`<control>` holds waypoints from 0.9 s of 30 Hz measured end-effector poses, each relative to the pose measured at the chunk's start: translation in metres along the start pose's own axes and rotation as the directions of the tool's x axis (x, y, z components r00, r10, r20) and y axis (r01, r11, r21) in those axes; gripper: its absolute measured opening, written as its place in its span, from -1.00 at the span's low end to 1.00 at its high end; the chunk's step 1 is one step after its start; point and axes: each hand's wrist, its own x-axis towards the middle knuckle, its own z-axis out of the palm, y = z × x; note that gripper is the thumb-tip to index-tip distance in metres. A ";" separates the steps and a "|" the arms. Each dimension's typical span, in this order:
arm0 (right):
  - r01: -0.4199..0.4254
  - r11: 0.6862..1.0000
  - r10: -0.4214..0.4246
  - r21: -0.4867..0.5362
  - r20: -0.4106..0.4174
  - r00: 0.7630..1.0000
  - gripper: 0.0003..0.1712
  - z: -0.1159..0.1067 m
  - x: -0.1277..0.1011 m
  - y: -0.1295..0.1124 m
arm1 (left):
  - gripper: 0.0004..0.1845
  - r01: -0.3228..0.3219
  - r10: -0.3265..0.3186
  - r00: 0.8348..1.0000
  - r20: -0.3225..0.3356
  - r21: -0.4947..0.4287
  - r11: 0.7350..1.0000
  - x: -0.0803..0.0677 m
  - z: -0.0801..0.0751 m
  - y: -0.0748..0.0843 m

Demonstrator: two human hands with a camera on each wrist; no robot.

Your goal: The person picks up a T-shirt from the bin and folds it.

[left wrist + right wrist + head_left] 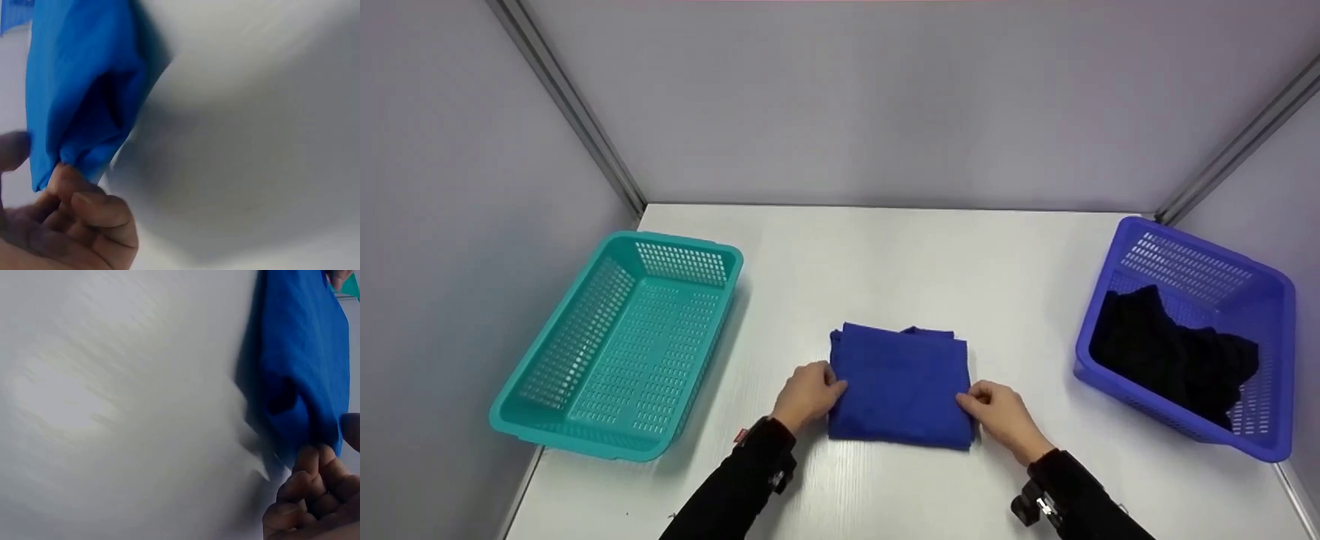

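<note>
Blue cloth (900,386) lies folded into a compact, near-square stack on the white surface (885,262), close to the front edge and roughly midway between the two baskets. Its layers sit fairly even, though a small bump of fabric pokes out along the far edge and the near edge looks slightly wavy. The left hand (808,394) pinches the left side of the stack, fingers curled onto the fabric; the left wrist view shows fingertips (67,180) gripping a gathered corner. The right hand (996,411) holds the right side the same way, with its fingers (315,464) bunched against the cloth's edge. Judging by its shape, the folding looks essentially done, and the piece has not yet gone into either basket. Well to the left stands a teal basket (585,435) with nothing visible inside. Well to the right, a blue basket (1271,442) holds a crumpled black garment (1177,352).
</note>
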 end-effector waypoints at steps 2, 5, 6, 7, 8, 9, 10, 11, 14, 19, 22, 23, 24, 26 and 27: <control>0.010 1.000 -0.010 -0.002 -0.004 1.000 -0.80 0.001 -0.006 0.002 | -0.75 -0.049 0.049 0.999 0.001 -0.012 0.999 -0.006 0.002 -0.004; -0.010 1.000 0.010 0.020 -0.006 1.000 -0.79 0.001 -0.013 0.006 | -0.74 -0.066 0.066 0.998 -0.003 -0.049 0.997 -0.015 0.003 -0.009; -0.025 0.999 0.024 0.035 0.006 1.000 -0.77 0.001 -0.017 0.007 | -0.74 -0.058 0.059 0.998 0.007 -0.061 0.996 -0.018 0.003 -0.010; -0.036 0.998 0.035 0.047 0.022 0.999 -0.76 0.001 -0.020 0.008 | -0.73 -0.052 0.053 0.998 0.020 -0.066 0.996 -0.022 0.003 -0.012; -0.044 0.998 0.041 0.053 0.042 0.998 -0.76 0.001 -0.023 0.009 | -0.74 -0.046 0.048 0.998 0.037 -0.065 0.997 -0.025 0.003 -0.013; -0.046 0.998 0.043 0.050 0.062 0.997 -0.77 0.001 -0.027 0.011 | -0.74 -0.047 0.050 0.998 0.047 -0.057 0.997 -0.029 0.004 -0.015; -0.044 0.998 0.041 0.043 0.078 0.996 -0.77 0.002 -0.030 0.012 | -0.75 -0.045 0.048 0.997 0.054 -0.052 0.998 -0.033 0.005 -0.016; -0.030 0.999 0.028 0.033 0.085 0.996 -0.77 0.002 -0.033 0.013 | -0.76 -0.055 0.057 0.997 0.047 -0.046 0.997 -0.036 0.007 -0.017; -0.006 1.000 0.005 0.006 0.094 0.996 -0.77 0.002 -0.040 0.015 | -0.76 -0.054 0.055 0.998 0.019 -0.019 0.998 -0.046 0.013 -0.018; 0.014 1.000 -0.012 -0.010 0.152 0.988 -0.81 0.000 -0.049 0.021 | -0.70 -0.035 0.032 0.998 0.058 0.049 0.998 -0.061 0.022 -0.020; 0.050 0.998 -0.045 -0.029 0.153 0.987 -0.85 0.001 -0.050 0.023 | -0.71 -0.074 0.071 0.997 0.043 0.075 0.994 -0.064 0.023 -0.024; 0.060 0.997 -0.053 -0.038 0.149 0.987 -0.85 0.002 -0.050 0.023 | -0.71 -0.079 0.077 0.997 0.029 0.078 0.994 -0.064 0.023 -0.024; 0.066 0.997 -0.059 -0.044 0.145 0.988 -0.86 0.003 -0.050 0.023 | -0.71 -0.082 0.081 0.997 0.012 0.082 0.993 -0.063 0.022 -0.025; 0.087 0.994 -0.078 -0.062 0.140 0.987 -0.87 0.005 -0.050 0.022 | -0.71 -0.081 0.085 0.996 -0.029 0.098 0.992 -0.059 0.019 -0.028; 0.101 0.992 -0.090 -0.071 0.142 0.986 -0.86 0.007 -0.050 0.021 | -0.72 -0.076 0.082 0.995 -0.051 0.106 0.991 -0.057 0.017 -0.028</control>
